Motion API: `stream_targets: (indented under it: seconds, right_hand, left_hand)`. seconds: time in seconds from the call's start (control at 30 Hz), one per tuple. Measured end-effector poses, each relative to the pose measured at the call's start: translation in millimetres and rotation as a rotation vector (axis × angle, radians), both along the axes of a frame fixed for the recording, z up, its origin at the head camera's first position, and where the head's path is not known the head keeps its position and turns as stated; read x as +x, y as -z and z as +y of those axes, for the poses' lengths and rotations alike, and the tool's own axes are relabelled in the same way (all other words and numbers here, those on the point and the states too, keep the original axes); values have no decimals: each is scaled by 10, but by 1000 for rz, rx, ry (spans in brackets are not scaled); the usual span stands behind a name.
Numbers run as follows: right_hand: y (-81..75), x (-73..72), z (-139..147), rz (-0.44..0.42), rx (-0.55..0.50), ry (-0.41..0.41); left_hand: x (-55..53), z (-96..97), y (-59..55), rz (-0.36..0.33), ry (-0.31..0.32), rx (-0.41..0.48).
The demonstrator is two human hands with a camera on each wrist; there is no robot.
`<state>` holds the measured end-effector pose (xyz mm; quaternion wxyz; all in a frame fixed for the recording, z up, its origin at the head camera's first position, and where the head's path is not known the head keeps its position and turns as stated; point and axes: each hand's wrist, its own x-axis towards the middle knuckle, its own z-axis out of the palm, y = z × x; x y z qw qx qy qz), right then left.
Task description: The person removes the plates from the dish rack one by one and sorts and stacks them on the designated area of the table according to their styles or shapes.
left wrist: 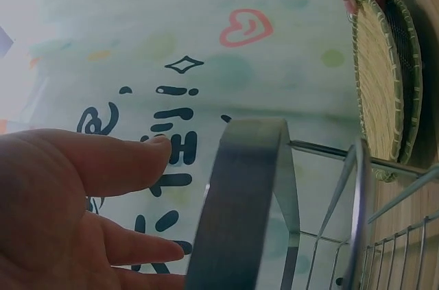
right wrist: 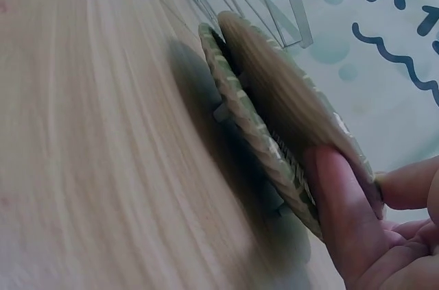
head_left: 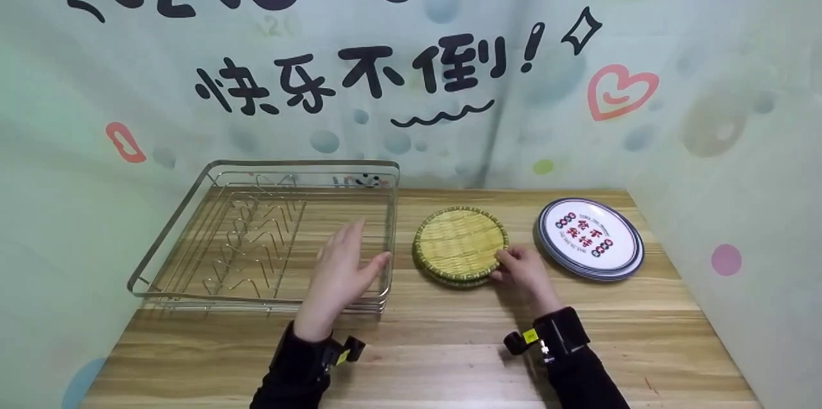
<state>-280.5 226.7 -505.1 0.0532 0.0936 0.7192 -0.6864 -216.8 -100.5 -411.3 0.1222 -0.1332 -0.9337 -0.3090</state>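
Observation:
My right hand [head_left: 526, 273] pinches the near right edge of a round woven bamboo mat [head_left: 461, 243] between thumb and fingers. In the right wrist view the thumb [right wrist: 336, 194] lies in the gap under this mat. A second woven mat [right wrist: 236, 108] sits beneath it, its rim apart from the upper one at the gripped side. My left hand [head_left: 340, 271], thumb spread from the straight fingers, holds nothing and hovers by the right end of a metal wire rack [head_left: 308, 164]. The left wrist view puts the rack's flat rim [left wrist: 236, 201] close beside the fingertips.
A stack of white plates [head_left: 610, 255] with blue rims and red lettering stands right of the mats. Bent wire dividers [head_left: 257, 235] line the rack's left half. A printed curtain [head_left: 449, 139] closes off the back and sides of the wooden table [head_left: 443, 357].

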Motion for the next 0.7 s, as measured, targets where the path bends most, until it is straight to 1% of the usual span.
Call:
stream_targets:
  seconds: [0.13, 0.37, 0.47, 0.63, 0.7]
  right_hand:
    - [-11, 7, 28, -2, 25, -20]
    - [-49, 31, 51, 9, 118, -81]
    - [-78, 47, 41, 14, 137, -89]
    - [-112, 67, 33, 50, 193, -97]
    - [-114, 73, 37, 60, 196, -91]
  left_hand:
    - [0, 1, -25, -8, -12, 1]
    - [2, 5, -31, 3, -14, -1]
    - [4, 6, -32, 5, -17, 0]
    - [0, -2, -30, 7, -15, -13]
    - [1, -11, -36, 4, -16, -22]
